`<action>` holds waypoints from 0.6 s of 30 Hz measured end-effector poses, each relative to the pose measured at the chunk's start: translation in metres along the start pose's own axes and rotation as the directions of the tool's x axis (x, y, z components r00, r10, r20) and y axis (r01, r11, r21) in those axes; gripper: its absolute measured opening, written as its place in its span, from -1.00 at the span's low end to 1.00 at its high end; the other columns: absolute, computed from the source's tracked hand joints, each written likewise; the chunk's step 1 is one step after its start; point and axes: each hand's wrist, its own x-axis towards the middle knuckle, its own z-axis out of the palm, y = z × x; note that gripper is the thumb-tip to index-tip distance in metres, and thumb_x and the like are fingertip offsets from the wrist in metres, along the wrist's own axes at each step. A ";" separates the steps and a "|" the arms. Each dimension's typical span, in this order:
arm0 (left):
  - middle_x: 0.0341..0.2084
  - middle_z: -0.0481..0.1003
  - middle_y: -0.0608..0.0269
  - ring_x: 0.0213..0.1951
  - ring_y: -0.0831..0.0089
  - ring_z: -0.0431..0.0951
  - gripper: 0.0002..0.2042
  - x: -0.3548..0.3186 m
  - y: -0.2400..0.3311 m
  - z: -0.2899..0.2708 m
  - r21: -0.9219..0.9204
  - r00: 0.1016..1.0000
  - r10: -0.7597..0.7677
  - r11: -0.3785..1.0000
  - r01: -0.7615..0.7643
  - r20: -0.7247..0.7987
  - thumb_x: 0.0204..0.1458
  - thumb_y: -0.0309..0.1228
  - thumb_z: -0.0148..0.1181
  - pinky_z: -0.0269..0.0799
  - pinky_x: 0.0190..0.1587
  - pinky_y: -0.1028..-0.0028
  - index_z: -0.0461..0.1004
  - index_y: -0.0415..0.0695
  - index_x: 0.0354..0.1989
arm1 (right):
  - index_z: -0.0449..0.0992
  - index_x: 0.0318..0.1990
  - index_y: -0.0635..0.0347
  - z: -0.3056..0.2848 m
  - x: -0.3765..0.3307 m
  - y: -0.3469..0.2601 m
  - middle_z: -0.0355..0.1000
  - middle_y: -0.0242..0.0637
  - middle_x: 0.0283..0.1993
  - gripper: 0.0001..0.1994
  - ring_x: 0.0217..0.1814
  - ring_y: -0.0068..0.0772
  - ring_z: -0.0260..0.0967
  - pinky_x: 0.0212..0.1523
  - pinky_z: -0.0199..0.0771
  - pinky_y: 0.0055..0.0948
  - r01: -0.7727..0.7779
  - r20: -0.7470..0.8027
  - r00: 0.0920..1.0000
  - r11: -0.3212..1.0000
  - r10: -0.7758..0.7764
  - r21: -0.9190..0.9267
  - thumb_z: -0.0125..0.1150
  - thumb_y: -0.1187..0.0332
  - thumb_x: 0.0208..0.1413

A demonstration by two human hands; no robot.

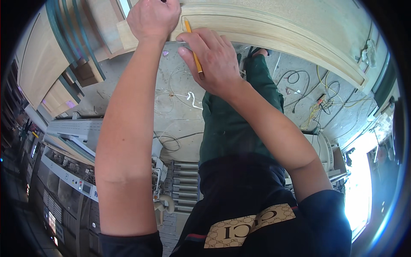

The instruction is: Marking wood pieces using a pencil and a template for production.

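A pale wooden panel with a grooved, framed border lies across the top of the view. My left hand rests at its left part, curled closed at the upper edge. A small dark bit shows by its fingers, but what it grips is hidden. Just right of it, my right hand pinches a slim yellow pencil between thumb and fingers. The pencil slants across the panel's near border, its tapered tip pointing away from me over the wood; whether it touches I cannot tell.
Long wooden strips and blue-green edged pieces lie at the upper left. Tangled cables trail over the concrete floor to the right. A machine with a control panel stands lower left, near a roller conveyor.
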 end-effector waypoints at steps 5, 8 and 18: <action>-0.46 0.57 -0.13 -0.34 -0.20 0.58 -0.64 0.001 0.001 -0.002 -0.003 1.000 -0.016 1.000 0.016 0.022 0.26 -0.18 0.04 0.46 -0.24 -0.05 0.51 -0.17 -0.48 | 0.53 0.08 0.01 0.002 0.004 -0.002 0.47 -0.25 -0.06 -0.77 -0.02 -0.09 0.48 -0.02 0.45 -0.14 -0.028 0.005 1.000 0.999 0.028 -0.040 0.26 0.25 0.33; -0.45 0.57 -0.14 -0.34 -0.20 0.58 -0.64 0.001 0.003 -0.002 -0.012 0.999 -0.023 1.000 0.024 0.035 0.25 -0.18 0.04 0.46 -0.24 -0.06 0.51 -0.18 -0.48 | 0.53 0.08 0.00 0.004 0.005 -0.003 0.48 -0.28 -0.06 -0.77 -0.02 -0.13 0.48 -0.04 0.44 -0.15 -0.036 0.002 0.999 0.998 0.036 -0.047 0.27 0.24 0.33; -0.44 0.56 -0.18 -0.34 -0.23 0.58 -0.64 0.002 0.007 -0.005 -0.006 0.998 -0.048 0.999 0.048 0.049 0.24 -0.17 0.06 0.45 -0.25 -0.06 0.51 -0.19 -0.48 | 0.55 0.00 0.06 -0.023 -0.007 0.014 0.52 -0.29 -0.11 -0.83 -0.06 -0.16 0.52 -0.07 0.42 -0.21 -0.051 -0.077 0.996 0.994 0.043 -0.100 0.27 0.32 0.31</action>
